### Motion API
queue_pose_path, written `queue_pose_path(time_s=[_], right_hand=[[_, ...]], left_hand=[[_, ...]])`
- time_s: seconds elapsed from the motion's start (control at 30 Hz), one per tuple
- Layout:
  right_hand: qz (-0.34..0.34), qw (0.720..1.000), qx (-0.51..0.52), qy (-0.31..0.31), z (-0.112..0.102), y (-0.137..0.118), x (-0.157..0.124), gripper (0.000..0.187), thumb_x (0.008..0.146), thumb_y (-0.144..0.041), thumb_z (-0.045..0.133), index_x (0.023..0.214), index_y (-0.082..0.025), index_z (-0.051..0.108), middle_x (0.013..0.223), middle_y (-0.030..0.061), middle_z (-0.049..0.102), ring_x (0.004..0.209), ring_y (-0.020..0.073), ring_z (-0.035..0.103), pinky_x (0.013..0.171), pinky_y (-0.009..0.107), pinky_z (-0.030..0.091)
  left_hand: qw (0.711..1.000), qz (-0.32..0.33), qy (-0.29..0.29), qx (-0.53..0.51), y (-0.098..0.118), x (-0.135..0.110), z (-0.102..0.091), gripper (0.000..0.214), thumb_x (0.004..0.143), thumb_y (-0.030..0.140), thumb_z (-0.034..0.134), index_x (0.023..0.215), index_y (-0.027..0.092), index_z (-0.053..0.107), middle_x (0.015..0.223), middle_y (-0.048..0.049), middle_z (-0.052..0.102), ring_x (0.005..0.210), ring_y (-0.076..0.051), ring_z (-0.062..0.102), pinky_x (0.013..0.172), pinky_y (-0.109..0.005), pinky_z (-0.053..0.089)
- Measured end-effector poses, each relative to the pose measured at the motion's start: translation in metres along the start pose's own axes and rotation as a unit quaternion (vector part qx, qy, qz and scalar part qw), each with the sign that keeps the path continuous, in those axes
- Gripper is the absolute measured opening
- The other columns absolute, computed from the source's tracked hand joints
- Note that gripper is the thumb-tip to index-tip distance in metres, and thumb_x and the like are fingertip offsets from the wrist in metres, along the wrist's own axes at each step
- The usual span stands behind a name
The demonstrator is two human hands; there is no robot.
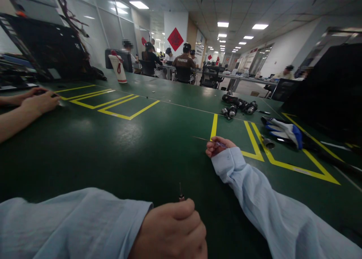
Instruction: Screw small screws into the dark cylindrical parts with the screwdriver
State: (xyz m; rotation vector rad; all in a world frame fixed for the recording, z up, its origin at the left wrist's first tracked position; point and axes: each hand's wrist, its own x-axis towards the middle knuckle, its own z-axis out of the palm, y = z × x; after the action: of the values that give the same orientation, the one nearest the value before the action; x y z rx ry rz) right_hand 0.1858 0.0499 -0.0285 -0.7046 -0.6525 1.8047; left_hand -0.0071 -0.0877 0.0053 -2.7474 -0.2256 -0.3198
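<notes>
My left hand (172, 229) is closed in a fist near the bottom middle, above the green tabletop (107, 153). Out of it rises a small tool with a thin metal shaft (180, 191) and a dark collar; the fingers hide the rest, so its exact kind is unclear. Further forward and to the right, my right hand (222, 145) grips a slim screwdriver (200, 138). Its long thin shaft points left, and part of a purplish handle shows between the fingers. The two hands are apart.
Yellow tape (254, 142) marks boxes on the table. At the right lie black metal parts (240, 105), a metal cup-like part (268, 142) and a blue-and-white glove (284, 131). A white cup (118, 68) stands at the back left. Another person's hands (39, 102) hold a dark object at the left.
</notes>
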Motion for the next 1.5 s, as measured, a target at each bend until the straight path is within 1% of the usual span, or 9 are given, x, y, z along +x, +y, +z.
queue_pose_path(time_s=[0.1,0.4,0.57,0.7,0.97,1.13,1.3,1.4,1.5], right_hand=[[-0.017,0.997,0.002,0.072,0.008,0.003,-0.003,0.018,0.075,-0.025,0.048,0.067,-0.018,0.063,0.06,0.0037,0.068,0.045,0.0111,0.054,0.045,0.024,0.041],[-0.12,0.987,-0.103,-0.006,0.013,0.015,-0.027,0.042,0.073,-0.039,0.057,0.036,-0.018,0.053,0.027,-0.0034,0.044,0.03,0.0076,0.04,0.05,0.024,0.043],[-0.11,0.991,-0.08,-0.014,0.017,0.019,-0.031,0.045,0.072,-0.036,0.059,0.032,-0.018,0.048,0.024,-0.0054,0.038,0.026,0.0053,0.033,0.045,0.024,0.039],[-0.109,0.99,-0.089,-0.009,0.019,0.018,-0.033,0.047,0.073,-0.035,0.057,0.031,-0.018,0.048,0.023,-0.0052,0.037,0.026,0.0058,0.033,0.045,0.025,0.038],[-0.112,0.99,-0.086,-0.003,0.019,0.02,-0.032,0.047,0.075,-0.032,0.056,0.031,-0.018,0.046,0.023,-0.0061,0.035,0.025,0.005,0.031,0.045,0.024,0.038],[-0.09,0.992,-0.083,-0.036,0.014,0.016,-0.033,0.047,0.078,-0.034,0.051,0.034,-0.018,0.049,0.025,-0.0051,0.038,0.027,0.0058,0.033,0.046,0.023,0.039],[0.036,0.971,-0.123,-0.199,0.021,0.013,-0.046,0.042,0.074,-0.044,0.053,0.042,-0.018,0.052,0.028,-0.0045,0.042,0.033,0.0089,0.044,0.045,0.024,0.043],[0.117,0.93,-0.195,-0.29,0.026,0.016,-0.056,0.039,0.071,-0.05,0.051,0.057,-0.015,0.059,0.04,0.0019,0.058,0.039,0.0137,0.056,0.035,0.02,0.038],[0.128,0.917,-0.212,-0.313,0.029,0.022,-0.063,0.035,0.07,-0.045,0.053,0.067,-0.012,0.061,0.051,0.006,0.065,0.042,0.0141,0.059,0.034,0.018,0.038]], left_hand=[[1.0,-0.017,0.018,-0.012,0.001,0.0,0.002,0.019,0.068,0.03,0.055,0.082,0.018,0.06,0.069,-0.0051,0.056,0.062,-0.019,0.047,0.067,-0.037,0.039],[0.994,-0.038,0.091,-0.045,-0.003,-0.006,0.003,0.035,0.077,0.045,0.039,0.083,0.016,0.058,0.067,-0.0066,0.056,0.057,-0.018,0.043,0.058,-0.038,0.035],[0.985,-0.065,0.16,-0.025,-0.003,-0.006,0.005,0.022,0.08,0.032,0.04,0.077,0.019,0.057,0.063,-0.0042,0.057,0.056,-0.016,0.044,0.06,-0.035,0.036],[0.988,-0.07,0.139,-0.01,0.0,-0.003,0.005,0.01,0.073,0.014,0.049,0.074,0.021,0.056,0.059,-0.0003,0.054,0.054,-0.013,0.042,0.06,-0.032,0.036],[0.988,-0.046,0.076,-0.124,-0.01,-0.002,0.002,0.014,0.075,0.029,0.045,0.071,0.018,0.052,0.062,-0.0021,0.05,0.054,-0.014,0.039,0.054,-0.033,0.031],[0.932,-0.146,0.032,-0.329,-0.026,-0.007,0.005,0.025,0.08,0.037,0.035,0.073,0.017,0.049,0.069,-0.0042,0.051,0.063,-0.015,0.043,0.063,-0.031,0.033],[0.843,-0.271,0.052,-0.462,-0.043,-0.02,0.007,0.025,0.082,0.033,0.033,0.082,0.015,0.05,0.074,-0.0035,0.052,0.071,-0.014,0.045,0.066,-0.026,0.036],[0.825,-0.278,0.052,-0.49,-0.048,-0.028,0.009,0.023,0.076,0.033,0.039,0.086,0.015,0.05,0.078,-0.0042,0.051,0.074,-0.016,0.045,0.065,-0.026,0.037],[0.826,-0.261,0.06,-0.496,-0.048,-0.033,0.012,0.024,0.072,0.03,0.041,0.089,0.015,0.048,0.082,-0.0052,0.051,0.076,-0.017,0.044,0.066,-0.027,0.039]])
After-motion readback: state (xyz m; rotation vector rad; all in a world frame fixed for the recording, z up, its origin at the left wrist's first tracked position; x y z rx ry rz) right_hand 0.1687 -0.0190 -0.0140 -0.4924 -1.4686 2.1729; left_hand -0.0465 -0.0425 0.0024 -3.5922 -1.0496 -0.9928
